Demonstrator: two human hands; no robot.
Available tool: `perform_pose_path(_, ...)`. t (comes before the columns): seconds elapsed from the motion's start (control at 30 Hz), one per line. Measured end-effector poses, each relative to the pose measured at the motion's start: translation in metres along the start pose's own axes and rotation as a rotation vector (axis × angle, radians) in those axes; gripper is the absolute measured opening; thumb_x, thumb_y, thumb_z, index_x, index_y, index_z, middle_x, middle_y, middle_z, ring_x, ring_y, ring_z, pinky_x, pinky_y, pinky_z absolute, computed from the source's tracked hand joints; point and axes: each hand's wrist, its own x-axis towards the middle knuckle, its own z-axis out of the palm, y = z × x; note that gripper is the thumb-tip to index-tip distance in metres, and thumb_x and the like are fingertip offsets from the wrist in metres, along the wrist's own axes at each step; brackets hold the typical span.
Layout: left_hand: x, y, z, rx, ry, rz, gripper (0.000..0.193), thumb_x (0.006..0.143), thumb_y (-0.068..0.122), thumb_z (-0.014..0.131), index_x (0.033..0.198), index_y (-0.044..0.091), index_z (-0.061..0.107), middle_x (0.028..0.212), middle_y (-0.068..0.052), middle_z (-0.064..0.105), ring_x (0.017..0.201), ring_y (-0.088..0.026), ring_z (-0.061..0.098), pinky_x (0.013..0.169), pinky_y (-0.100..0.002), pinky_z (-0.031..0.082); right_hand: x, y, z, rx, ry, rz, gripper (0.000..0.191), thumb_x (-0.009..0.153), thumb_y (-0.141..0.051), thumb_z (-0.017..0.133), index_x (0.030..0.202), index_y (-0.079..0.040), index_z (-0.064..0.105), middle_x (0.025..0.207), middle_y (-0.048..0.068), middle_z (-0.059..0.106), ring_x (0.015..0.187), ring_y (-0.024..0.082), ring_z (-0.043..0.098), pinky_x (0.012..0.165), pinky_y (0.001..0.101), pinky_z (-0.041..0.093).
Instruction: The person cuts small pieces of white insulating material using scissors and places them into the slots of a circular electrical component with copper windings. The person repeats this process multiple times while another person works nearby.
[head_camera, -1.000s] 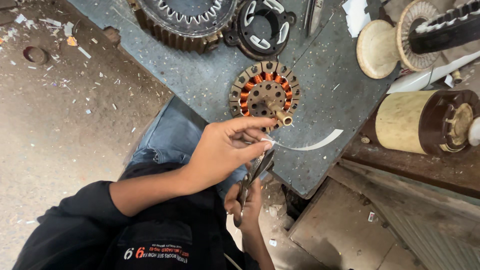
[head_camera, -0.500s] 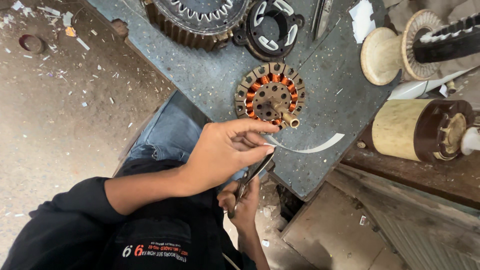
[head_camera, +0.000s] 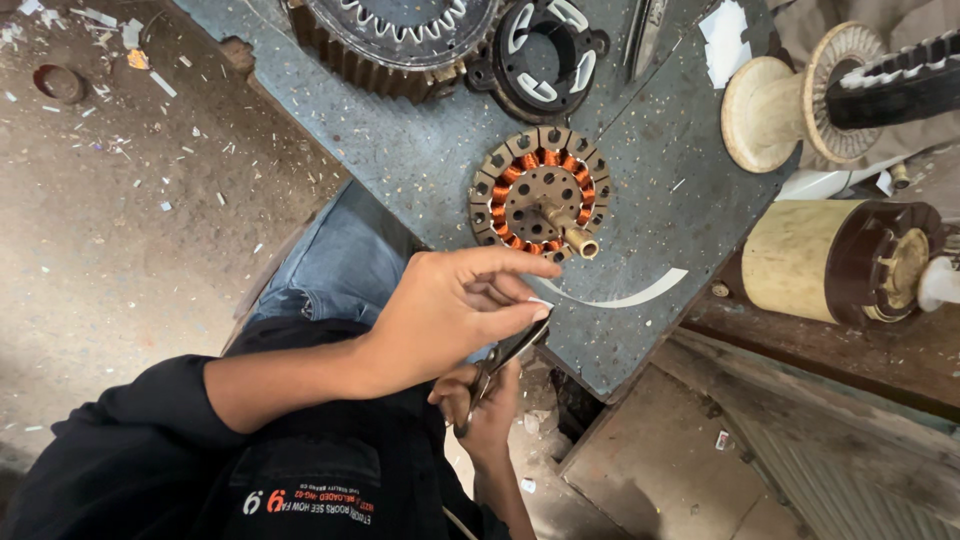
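My left hand (head_camera: 455, 310) reaches in from the left and pinches the near end of a thin, curved white paper strip (head_camera: 625, 297) lying on the grey-blue workbench (head_camera: 420, 160). Just below it, my right hand (head_camera: 480, 405) grips a pair of metal scissors (head_camera: 505, 358), whose blades point up towards the pinched end of the strip. A round motor stator (head_camera: 540, 195) with orange copper windings and a brass shaft sits on the bench just beyond my left fingertips.
At the bench's far edge lie a large toothed stator ring (head_camera: 400, 35) and a black ring housing (head_camera: 545, 45). White paper pieces (head_camera: 725, 45), a wooden spool (head_camera: 775, 110) and a cream cylindrical roll (head_camera: 815, 262) stand to the right. The dusty floor (head_camera: 110, 220) is littered with scraps.
The view has drifted slightly. My left hand keeps pinching the strip and has shifted a little left; the scissors stay under it in my right hand.
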Motion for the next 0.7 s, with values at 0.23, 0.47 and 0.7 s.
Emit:
perform_pose_path(0.23, 0.004, -0.002, -0.001, -0.051, -0.030, 0.015, 0.036, 0.087, 0.004, 0.077, 0.123, 0.006, 0.074, 0.090, -0.001, 0.076, 0.080, -0.002, 0.068, 0.072, -0.019, 0.057, -0.001, -0.006, -0.003, 0.006, -0.174, -0.237, 0.078, 0.090, 0.000, 0.056, 0.154, -0.003, 0.011, 0.082, 0.018, 0.070, 0.057, 0.016, 0.060, 0.049, 0.0251, 0.048)
perform_pose_path(0.47, 0.000, -0.005, -0.013, 0.148, -0.049, 0.164, 0.029, 0.093, 0.005, 0.071, 0.122, 0.005, 0.074, 0.112, -0.001, 0.074, 0.089, -0.003, 0.068, 0.077, -0.019, 0.056, -0.017, -0.128, -0.047, -0.390, 0.362, -0.192, 0.085, 0.076, -0.018, 0.088, 0.153, -0.007, 0.053, 0.079, 0.015, 0.073, 0.066, 0.018, 0.069, 0.059, 0.0269, 0.054)
perform_pose_path(0.7, 0.010, -0.029, -0.014, 0.005, -0.078, -0.097, 0.024, 0.093, 0.005, 0.073, 0.115, -0.003, 0.078, 0.096, -0.011, 0.078, 0.080, -0.008, 0.069, 0.070, -0.021, 0.053, 0.053, -0.206, -0.067, -1.359, 0.550, -0.078, 0.090, 0.055, -0.041, 0.097, 0.136, -0.017, 0.067, 0.073, 0.013, 0.066, 0.061, 0.026, 0.062, 0.062, 0.0390, 0.051)
